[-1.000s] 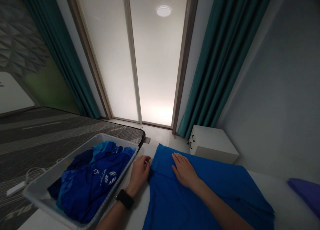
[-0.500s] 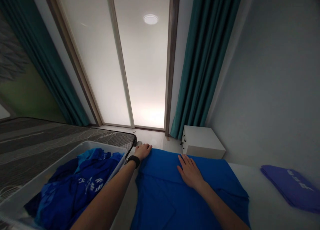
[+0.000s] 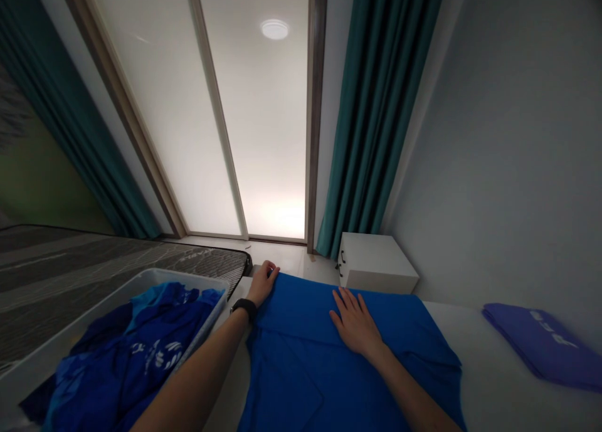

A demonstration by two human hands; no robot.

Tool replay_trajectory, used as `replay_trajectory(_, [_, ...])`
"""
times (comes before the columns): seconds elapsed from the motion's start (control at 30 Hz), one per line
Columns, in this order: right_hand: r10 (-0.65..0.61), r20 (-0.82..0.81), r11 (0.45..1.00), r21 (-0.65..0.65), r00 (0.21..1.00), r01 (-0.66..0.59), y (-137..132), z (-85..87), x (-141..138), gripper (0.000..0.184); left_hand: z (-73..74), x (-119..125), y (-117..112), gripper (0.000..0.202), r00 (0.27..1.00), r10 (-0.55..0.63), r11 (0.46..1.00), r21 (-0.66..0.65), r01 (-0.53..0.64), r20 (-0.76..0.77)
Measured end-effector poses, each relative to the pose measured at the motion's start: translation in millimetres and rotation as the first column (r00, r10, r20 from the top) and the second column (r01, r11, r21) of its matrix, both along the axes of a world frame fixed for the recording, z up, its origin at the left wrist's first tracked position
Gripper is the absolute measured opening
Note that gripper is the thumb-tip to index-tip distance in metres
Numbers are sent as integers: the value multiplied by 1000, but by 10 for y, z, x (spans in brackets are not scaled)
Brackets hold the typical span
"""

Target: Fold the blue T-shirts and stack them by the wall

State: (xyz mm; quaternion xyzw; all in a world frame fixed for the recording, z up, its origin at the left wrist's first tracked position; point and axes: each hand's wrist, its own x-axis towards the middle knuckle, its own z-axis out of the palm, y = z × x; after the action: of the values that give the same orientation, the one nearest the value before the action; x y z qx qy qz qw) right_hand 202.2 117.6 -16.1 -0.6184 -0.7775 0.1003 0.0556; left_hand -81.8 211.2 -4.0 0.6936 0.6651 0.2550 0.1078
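A plain blue T-shirt [image 3: 301,357] lies spread over a white surface in front of me, its far edge folded over in a wide band. My left hand [image 3: 263,283], with a black watch on its wrist, pinches the shirt's far left corner between thumb and fingers. Flat on the folded band rests my right hand [image 3: 355,322], fingers spread and pressing lightly on the cloth. Some wrinkles run across the fabric by the right forearm. The shirt's near part runs out of view at the bottom.
On my left stands a white plastic bin [image 3: 141,278] heaped with blue clothes [image 3: 136,344]. A folded purple garment [image 3: 540,344] lies at the right. Beyond the surface are a white cabinet [image 3: 376,259], teal curtains [image 3: 376,118] and frosted sliding doors [image 3: 263,137]. A grey mattress [image 3: 117,256] is at left.
My left hand has gone from lying on the shirt's corner to pinching it. The right hand stays flat on the cloth. The whole view has shifted slightly.
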Motion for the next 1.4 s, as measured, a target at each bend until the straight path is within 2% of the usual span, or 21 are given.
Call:
replay_trajectory(0.23, [-3,2,1000,4,1000,3,-6,16,-3,67,-13,6,-4,26,991,-25,999,-35,21,-128])
replay_trajectory(0.4, [6,-4,1000,-27,1000,-6,-15,78,22,66,89,88,-136,31,982,23,1000,11,-22,-186])
replay_trajectory(0.5, [-7,-8,1000,-6,1000,7,-83,119,85,66,178,231,-377,39,965,-51,994,77,73,-257])
replay_trajectory(0.6, [-22,-8,999,31,1000,23,-244,121,201,69,210,389,-735,42,910,-245,955,78,285,-334])
replay_trajectory(0.7, [-42,1,998,48,999,41,-478,83,355,71,143,472,-1099,50,848,-379,908,27,418,-371])
replay_trajectory(0.83, [-89,44,994,67,995,86,-773,12,557,73,-29,435,-1404,58,829,-402,899,3,437,-389])
replay_trajectory(1.0, [-114,61,993,43,992,112,-930,-57,684,74,-146,363,-1482,60,831,-408,903,-31,429,-377])
replay_trajectory(1.2, [-118,69,992,53,991,115,-979,-57,675,73,-148,364,-1488,61,828,-407,906,-53,421,-386])
replay_trajectory(1.4, [-105,44,992,69,994,102,-1098,-64,672,72,-130,358,-1610,60,826,-402,909,-64,412,-395])
